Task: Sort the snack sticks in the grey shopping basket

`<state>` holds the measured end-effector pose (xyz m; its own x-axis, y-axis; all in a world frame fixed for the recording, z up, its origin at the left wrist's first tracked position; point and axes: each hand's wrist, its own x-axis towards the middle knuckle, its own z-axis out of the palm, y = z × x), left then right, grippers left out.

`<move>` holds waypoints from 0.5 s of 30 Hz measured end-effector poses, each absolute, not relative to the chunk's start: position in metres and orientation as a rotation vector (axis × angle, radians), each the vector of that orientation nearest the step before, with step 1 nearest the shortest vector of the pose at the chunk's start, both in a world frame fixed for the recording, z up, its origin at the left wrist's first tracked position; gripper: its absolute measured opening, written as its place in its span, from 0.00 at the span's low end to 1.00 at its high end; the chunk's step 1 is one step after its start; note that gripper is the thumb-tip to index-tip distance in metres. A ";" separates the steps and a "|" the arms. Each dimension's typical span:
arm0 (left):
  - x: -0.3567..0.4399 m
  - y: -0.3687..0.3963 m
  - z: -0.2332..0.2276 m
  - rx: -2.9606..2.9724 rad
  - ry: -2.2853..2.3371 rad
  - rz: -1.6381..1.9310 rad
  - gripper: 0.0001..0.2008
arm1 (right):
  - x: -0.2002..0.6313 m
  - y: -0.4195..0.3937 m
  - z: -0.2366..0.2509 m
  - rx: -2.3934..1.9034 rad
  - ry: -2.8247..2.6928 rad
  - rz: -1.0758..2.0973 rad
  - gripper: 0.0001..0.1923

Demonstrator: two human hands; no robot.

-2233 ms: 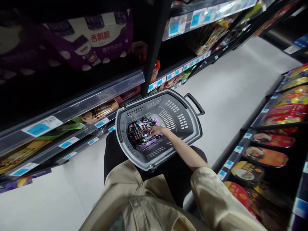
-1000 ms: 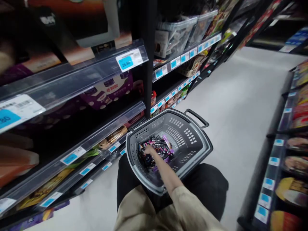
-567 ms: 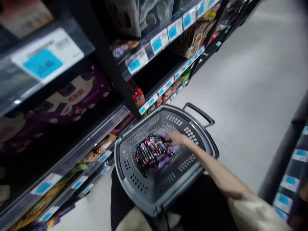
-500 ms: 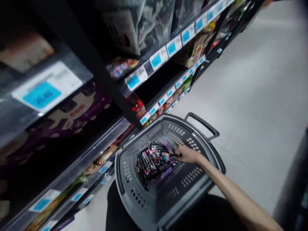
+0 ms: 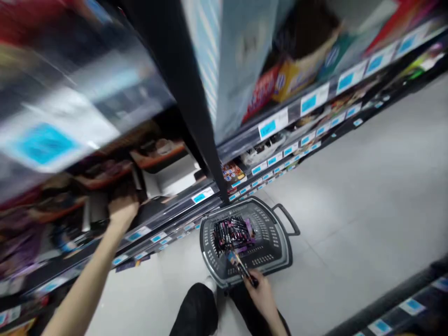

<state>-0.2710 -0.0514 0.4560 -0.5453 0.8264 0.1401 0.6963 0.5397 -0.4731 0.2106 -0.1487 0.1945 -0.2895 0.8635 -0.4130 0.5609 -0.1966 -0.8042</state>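
Note:
A grey shopping basket (image 5: 276,254) stands on the floor by my feet, with several dark and purple snack packets (image 5: 233,231) piled inside. My right hand (image 5: 261,291) is over the basket's near rim, shut on a thin dark packet (image 5: 240,266). My left hand (image 5: 122,212) reaches up to the left shelf and rests on the dark boxes (image 5: 101,186) there; blur hides whether it grips one.
Black store shelves (image 5: 196,116) with blue price tags (image 5: 268,128) run along the left, stocked with boxes and bags. Another shelf edge (image 5: 395,291) runs along the lower right. Grey floor (image 5: 364,196) lies between them.
I have risen, so the basket now looks smaller and lower. My right hand lifted a packet out of the pile to the near rim. My left arm came into view, reaching to the shelf.

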 end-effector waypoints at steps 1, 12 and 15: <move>-0.268 -0.051 0.470 -1.326 -2.473 0.499 0.20 | 0.209 -0.161 0.224 -1.632 -1.827 1.505 0.11; -0.155 -0.148 0.566 -1.818 -2.848 -0.383 0.25 | 0.222 -0.171 0.505 -1.358 -2.313 1.470 0.10; -0.099 -0.239 0.572 -2.558 -2.584 -0.785 0.23 | 0.209 -0.180 0.551 -1.323 -2.497 1.470 0.10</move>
<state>-0.0990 -0.2388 0.5718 0.0313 0.9931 -0.1127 0.7624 0.0492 0.6452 0.2094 -0.1804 0.5507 -0.6540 0.6309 -0.4174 0.6711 0.2294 -0.7050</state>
